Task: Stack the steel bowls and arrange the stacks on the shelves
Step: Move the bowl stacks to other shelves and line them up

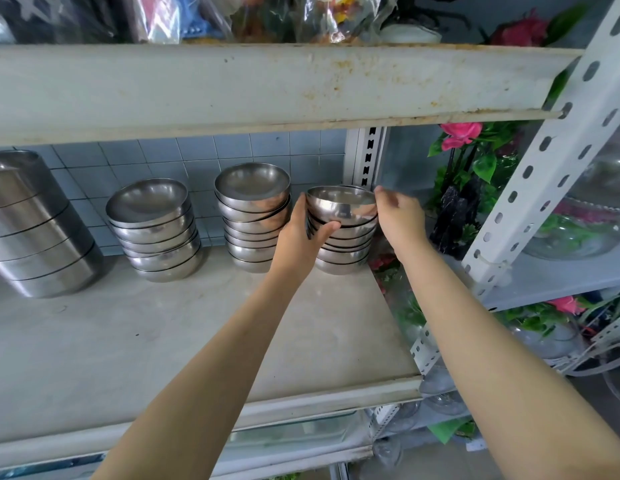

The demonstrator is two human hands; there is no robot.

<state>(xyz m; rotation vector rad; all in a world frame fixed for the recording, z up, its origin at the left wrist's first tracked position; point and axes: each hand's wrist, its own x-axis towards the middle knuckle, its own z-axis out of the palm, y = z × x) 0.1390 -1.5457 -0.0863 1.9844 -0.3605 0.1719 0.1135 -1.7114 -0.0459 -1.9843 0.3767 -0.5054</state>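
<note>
Steel things sit in a row at the back of the grey shelf (163, 334), by a blue tiled wall (135, 168). On the far left I see a tall pile of deep pots (34, 223). Next comes the first bowl stack (156, 233), leaning a bit, and then the middle bowl stack (254, 220).

My left arm reaches up and forward from the bottom of the view. My left grip (298, 237) is wrapped round the right bowl stack (343, 251) near its top. The thumb lies across the front, just under the top bowl (341, 204), and the fingers go round the left side. That stack stands on the shelf, close to the right edge.

My right arm reaches up too. My right grip (400, 220) is just beside the top bowl, with its curled fingertips at the rim. It is blurry, so I cannot tell if it pinches the rim or only touches it. Pink flowers (461, 133) stand further right, behind a white post with holes (544, 143).
</note>
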